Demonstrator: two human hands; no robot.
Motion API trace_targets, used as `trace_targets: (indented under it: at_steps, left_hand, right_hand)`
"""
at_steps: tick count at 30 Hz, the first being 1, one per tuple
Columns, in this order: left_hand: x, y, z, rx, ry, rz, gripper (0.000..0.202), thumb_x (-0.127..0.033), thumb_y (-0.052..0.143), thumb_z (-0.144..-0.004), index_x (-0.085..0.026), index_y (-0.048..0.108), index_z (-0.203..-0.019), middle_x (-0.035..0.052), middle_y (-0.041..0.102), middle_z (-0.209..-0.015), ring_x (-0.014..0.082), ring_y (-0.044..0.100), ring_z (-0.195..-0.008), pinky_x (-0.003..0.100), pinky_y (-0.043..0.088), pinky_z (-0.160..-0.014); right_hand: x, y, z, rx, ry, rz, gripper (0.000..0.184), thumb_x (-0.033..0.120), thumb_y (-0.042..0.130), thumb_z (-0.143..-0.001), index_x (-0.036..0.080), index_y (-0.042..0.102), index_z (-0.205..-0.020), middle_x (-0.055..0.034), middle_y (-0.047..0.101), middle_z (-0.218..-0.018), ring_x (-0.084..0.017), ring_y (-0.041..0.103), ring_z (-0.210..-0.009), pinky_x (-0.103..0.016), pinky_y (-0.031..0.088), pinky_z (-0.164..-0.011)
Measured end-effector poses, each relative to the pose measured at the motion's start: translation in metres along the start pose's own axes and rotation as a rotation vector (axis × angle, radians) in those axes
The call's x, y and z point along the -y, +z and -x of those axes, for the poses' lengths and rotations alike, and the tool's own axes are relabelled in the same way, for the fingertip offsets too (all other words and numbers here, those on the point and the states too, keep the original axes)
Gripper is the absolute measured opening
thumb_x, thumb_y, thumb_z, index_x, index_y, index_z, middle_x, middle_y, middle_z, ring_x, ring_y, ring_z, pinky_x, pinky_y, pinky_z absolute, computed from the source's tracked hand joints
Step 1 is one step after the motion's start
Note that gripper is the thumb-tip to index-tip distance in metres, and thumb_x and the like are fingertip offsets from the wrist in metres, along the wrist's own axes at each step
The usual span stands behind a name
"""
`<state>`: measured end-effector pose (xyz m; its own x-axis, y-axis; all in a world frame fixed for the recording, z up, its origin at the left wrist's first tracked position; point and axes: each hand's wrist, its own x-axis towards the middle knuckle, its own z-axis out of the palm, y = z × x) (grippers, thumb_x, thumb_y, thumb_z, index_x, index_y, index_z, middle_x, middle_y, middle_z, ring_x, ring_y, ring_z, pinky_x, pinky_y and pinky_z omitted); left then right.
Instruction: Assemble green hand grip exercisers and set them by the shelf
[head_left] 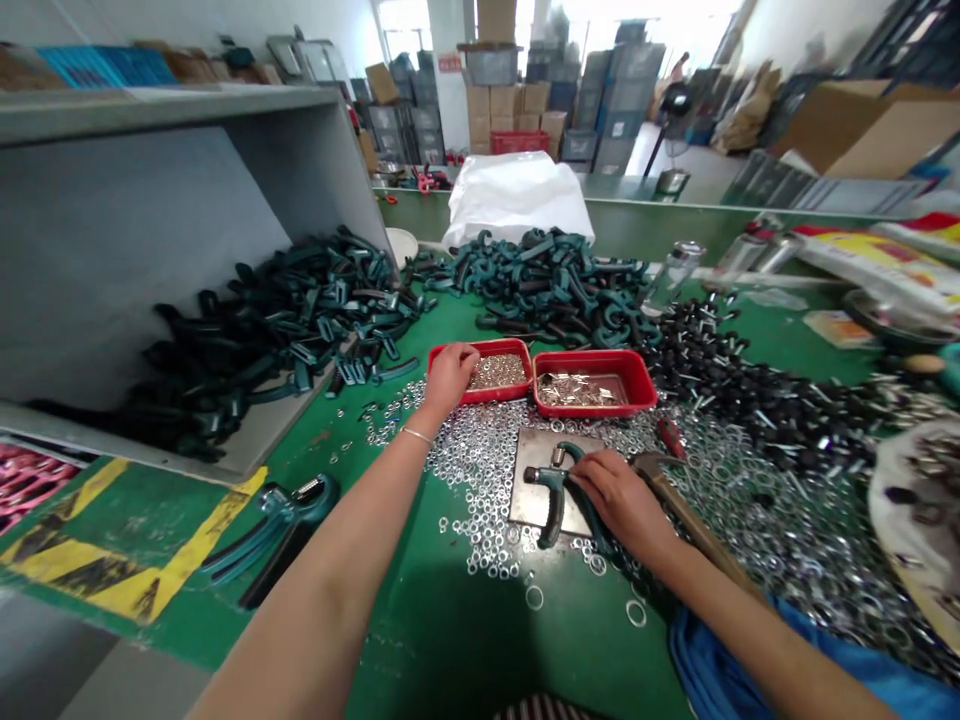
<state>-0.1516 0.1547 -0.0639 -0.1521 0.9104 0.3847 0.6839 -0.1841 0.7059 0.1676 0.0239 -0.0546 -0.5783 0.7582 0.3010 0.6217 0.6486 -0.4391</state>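
My left hand [452, 373] reaches into the left red tray [517, 347], its fingers pinched over the small metal parts [499, 371] there. Whatever those fingertips hold is too small to make out. On a square metal plate [529, 438] lies a teal-and-black hand tool with a hooked jaw [553, 490], its two handles spread. My right hand [619, 495] is closed on the tool's right-hand side. Beside the left tray, a second red tray [637, 385] contains small metal pins [581, 390].
Loose metal rings [480, 470] surround the plate. A hammer [697, 520] lies to the right, near black-headed bolts [757, 385]. Teal tool parts [551, 280] are heaped behind the trays and inside a grey shelf [300, 150]. More teal tools [289, 520] lie at left.
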Motion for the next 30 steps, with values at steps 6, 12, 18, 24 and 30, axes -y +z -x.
trace_targets:
  at_steps: [6, 12, 18, 24, 30]
  left_hand:
    - [-0.006, -0.002, 0.003, -0.002, 0.025, -0.063, 0.014, -0.027, 0.053, -0.092, -0.019, 0.064, -0.09, 0.0033, 0.07, -0.086, 0.0181, 0.064, -0.08, 0.03, 0.047, -0.081]
    - [-0.015, -0.007, 0.006, 0.04, 0.006, -0.151, 0.013, -0.025, 0.053, -0.091, -0.021, 0.065, -0.087, 0.0035, 0.071, -0.09, 0.0196, 0.063, -0.086, 0.03, 0.046, -0.081]
    - [-0.013, -0.006, 0.006, 0.031, -0.029, -0.097, 0.016, -0.025, 0.049, -0.092, -0.02, 0.064, -0.09, 0.0036, 0.069, -0.084, 0.0189, 0.063, -0.077, 0.031, 0.046, -0.077]
    - [-0.016, -0.002, 0.005, 0.002, -0.034, -0.086, 0.015, -0.025, 0.051, -0.092, -0.02, 0.064, -0.088, 0.0044, 0.068, -0.083, 0.0207, 0.063, -0.082, 0.033, 0.046, -0.082]
    - [-0.03, -0.019, 0.012, -0.089, -0.037, -0.018, 0.016, -0.021, 0.047, -0.094, -0.016, 0.062, -0.092, 0.0064, 0.068, -0.089, 0.0183, 0.065, -0.082, 0.032, 0.047, -0.086]
  right_hand:
    - [0.001, 0.0, 0.002, 0.067, -0.058, 0.218, 0.023, 0.019, 0.042, -0.1, 0.016, 0.065, -0.099, -0.0101, 0.062, -0.098, -0.023, 0.058, -0.09, -0.037, 0.053, -0.079]
    - [0.006, -0.003, 0.005, 0.128, -0.177, 0.265, 0.029, 0.016, 0.04, -0.099, 0.014, 0.064, -0.115, -0.0139, 0.064, -0.107, -0.026, 0.057, -0.096, -0.041, 0.054, -0.082]
    - [-0.018, -0.039, 0.035, 0.03, 0.033, 0.126, 0.029, 0.03, 0.041, -0.101, 0.018, 0.059, -0.122, -0.0132, 0.061, -0.118, -0.025, 0.058, -0.107, -0.043, 0.05, -0.093]
    - [-0.048, -0.079, 0.113, 0.107, 0.158, 0.655, 0.043, 0.054, 0.038, -0.097, 0.019, 0.056, -0.078, -0.0118, 0.057, -0.075, -0.028, 0.053, -0.074, -0.042, 0.045, -0.068]
    - [-0.041, -0.092, 0.114, 0.004, 0.374, 0.34, 0.037, 0.056, 0.044, -0.093, 0.022, 0.051, -0.084, -0.0089, 0.059, -0.078, -0.025, 0.057, -0.072, -0.037, 0.046, -0.067]
